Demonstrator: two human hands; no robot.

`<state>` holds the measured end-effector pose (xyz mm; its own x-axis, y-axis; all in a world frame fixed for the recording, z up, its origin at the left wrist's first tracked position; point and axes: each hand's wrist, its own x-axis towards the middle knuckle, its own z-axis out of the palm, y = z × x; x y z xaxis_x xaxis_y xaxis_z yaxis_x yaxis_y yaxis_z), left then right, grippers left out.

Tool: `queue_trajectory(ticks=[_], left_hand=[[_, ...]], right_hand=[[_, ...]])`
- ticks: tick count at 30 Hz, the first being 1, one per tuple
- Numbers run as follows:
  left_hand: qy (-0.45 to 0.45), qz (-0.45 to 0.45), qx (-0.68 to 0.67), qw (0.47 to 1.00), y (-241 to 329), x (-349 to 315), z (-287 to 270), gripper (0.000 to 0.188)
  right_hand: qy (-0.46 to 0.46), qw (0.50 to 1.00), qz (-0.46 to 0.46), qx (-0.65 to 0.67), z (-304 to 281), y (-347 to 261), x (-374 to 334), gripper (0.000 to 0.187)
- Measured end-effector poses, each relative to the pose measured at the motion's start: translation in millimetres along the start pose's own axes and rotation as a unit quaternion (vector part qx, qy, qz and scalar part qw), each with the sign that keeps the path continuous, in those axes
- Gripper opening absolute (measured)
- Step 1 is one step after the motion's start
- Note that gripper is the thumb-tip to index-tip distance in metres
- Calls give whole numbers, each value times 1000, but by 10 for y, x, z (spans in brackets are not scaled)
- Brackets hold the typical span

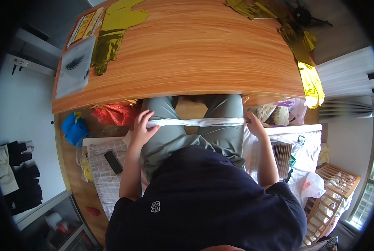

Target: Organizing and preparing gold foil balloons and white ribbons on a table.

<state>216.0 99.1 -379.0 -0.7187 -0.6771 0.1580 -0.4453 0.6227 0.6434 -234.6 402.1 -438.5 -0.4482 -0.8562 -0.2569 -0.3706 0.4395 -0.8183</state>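
Observation:
A long white strip [199, 122], gathered and slightly twisted, stretches almost straight across my thighs. It looks like thin plastic or cloth; which, I cannot tell. Its left end runs between the thumb and fingers of my left hand [141, 129], which rests by my left thigh. At the other end, beside my right thigh, my right hand [255, 124] has its fingers closed on the strip. Part of each end is hidden in the hands. Beneath the strip are my grey-green trousers [224, 108].
The wooden table [187, 54] stands ahead, over my knees. On it lie gold foil pieces [107, 44] and a clear plastic packet [74, 67]. A red plastic bag [116, 113] is below its left edge. A phone [113, 162] lies on the checked cloth [101, 184] beside me.

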Motion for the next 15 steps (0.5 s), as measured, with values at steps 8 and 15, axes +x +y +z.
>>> queue_trajectory(ticks=[8, 15], left_hand=[[37, -2, 0, 999, -419, 95, -77, 16], [60, -65, -110, 990, -359, 16, 1, 22]], right_hand=[[217, 976, 9, 21, 409, -256, -126, 31], [266, 964, -23, 9, 356, -477, -85, 29]])
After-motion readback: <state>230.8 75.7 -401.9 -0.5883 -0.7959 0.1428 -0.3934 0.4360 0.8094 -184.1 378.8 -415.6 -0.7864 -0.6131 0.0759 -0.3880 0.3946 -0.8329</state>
